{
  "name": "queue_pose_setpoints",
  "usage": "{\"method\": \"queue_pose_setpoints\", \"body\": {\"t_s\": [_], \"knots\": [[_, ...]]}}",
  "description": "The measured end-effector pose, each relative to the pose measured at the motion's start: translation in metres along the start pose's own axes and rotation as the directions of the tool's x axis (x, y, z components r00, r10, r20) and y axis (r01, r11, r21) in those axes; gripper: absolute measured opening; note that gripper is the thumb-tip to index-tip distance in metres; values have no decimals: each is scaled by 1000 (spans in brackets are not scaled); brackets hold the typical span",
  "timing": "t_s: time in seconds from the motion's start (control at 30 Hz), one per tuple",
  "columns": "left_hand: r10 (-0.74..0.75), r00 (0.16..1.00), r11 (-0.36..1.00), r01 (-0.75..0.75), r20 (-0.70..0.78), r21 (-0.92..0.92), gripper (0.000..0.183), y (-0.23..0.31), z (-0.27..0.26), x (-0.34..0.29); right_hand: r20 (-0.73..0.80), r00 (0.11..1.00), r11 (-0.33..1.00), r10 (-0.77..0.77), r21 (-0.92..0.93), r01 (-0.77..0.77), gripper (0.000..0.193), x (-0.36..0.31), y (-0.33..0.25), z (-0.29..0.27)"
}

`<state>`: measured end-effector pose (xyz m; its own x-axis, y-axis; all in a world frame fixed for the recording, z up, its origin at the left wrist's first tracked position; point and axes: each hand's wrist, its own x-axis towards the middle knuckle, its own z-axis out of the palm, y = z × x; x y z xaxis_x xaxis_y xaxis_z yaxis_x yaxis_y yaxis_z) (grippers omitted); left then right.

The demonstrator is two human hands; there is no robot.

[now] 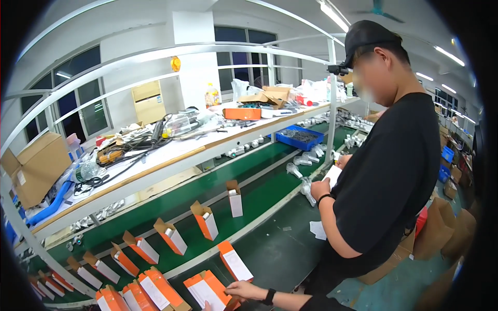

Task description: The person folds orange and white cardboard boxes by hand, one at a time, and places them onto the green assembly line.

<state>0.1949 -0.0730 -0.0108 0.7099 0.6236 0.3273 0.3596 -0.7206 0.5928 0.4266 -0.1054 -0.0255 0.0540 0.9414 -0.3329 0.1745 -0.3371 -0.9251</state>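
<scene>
An orange and white carton (203,291) is at the bottom centre, its white panel facing up toward me. My right hand (246,291), with a black band at the wrist, has its fingers curled at the carton's right edge. Only a fingertip of my left hand (207,307) shows, pressed on the carton's lower white face; its other fingers are hidden. A second orange and white carton (236,262) lies just beyond my right hand. To the left of my hands, several more orange cartons (155,293) stand close together.
Open cartons (205,220) with white contents line the green conveyor (264,199). A person in black (389,171) stands at the right, holding a white item (333,176). Clear-wrapped parts (307,189) lie nearby. A cluttered shelf (176,147) and blue tray (298,137) are beyond.
</scene>
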Motion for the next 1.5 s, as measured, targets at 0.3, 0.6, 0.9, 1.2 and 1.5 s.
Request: {"method": "queue_pose_setpoints", "body": {"t_s": [0.3, 0.6, 0.9, 1.2, 1.5], "knots": [[-175, 900, 984, 173, -400, -40, 79, -10, 52, -3, -506, 774, 892, -382, 16, 451, 31, 2, -42, 58], [-400, 879, 452, 435, 259, -779, 62, -15, 18, 21, -408, 838, 909, -362, 44, 415, 38, 12, -22, 56], [33, 656, 361, 696, 754, -621, 85, -21, -22, 38, -289, 795, 840, -534, -76, 537, 42, 5, -58, 51], [59, 986, 601, 91, 158, -794, 122, -24, 0, 40, -75, 914, 862, -399, 310, 402, 53, 17, -63, 29], [-258, 966, 627, 177, 11, -758, 97, -23, -4, 47, -90, 990, 922, -112, 362, 138, 32, -14, -87, 18]]}}
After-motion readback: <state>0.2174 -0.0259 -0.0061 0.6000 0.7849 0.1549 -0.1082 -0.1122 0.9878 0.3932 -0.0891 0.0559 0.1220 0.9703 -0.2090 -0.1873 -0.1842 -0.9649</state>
